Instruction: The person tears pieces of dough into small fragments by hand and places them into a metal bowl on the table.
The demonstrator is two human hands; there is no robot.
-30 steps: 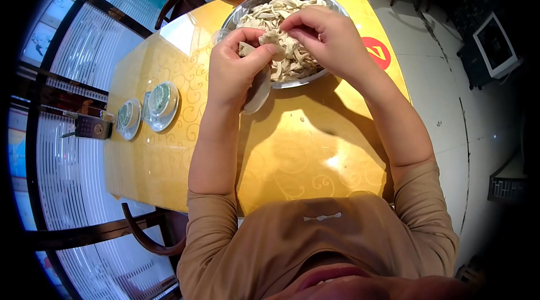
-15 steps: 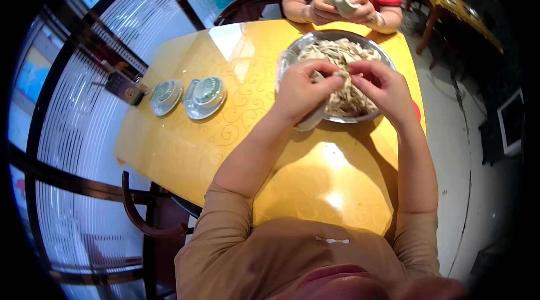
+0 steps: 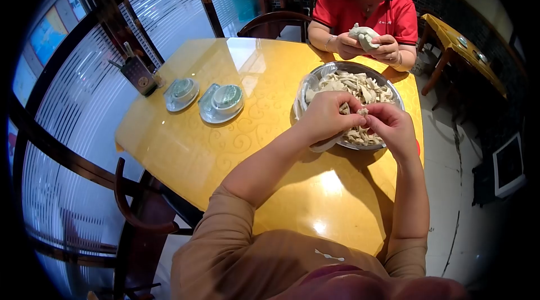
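Note:
Over the near side of a metal bowl, my two hands meet at the fingertips. My left hand is closed around a pale, dough-like lump, mostly hidden by the fingers. My right hand pinches a small bit at the lump's end, thumb and forefinger together. Many torn pale strips fill the bowl; whether they are dough or mushroom I cannot tell. Clear plastic hangs over the bowl's left rim.
Across the yellow table, a person in a red shirt holds a pale lump in both hands. Wrapped dish sets and a dark utensil holder stand on the left. A wooden chair is at the left edge.
The view has tilted up, so the table and bowl sit lower in the picture. My fingertips have come closer together at the pale bit; the other person still holds the lump.

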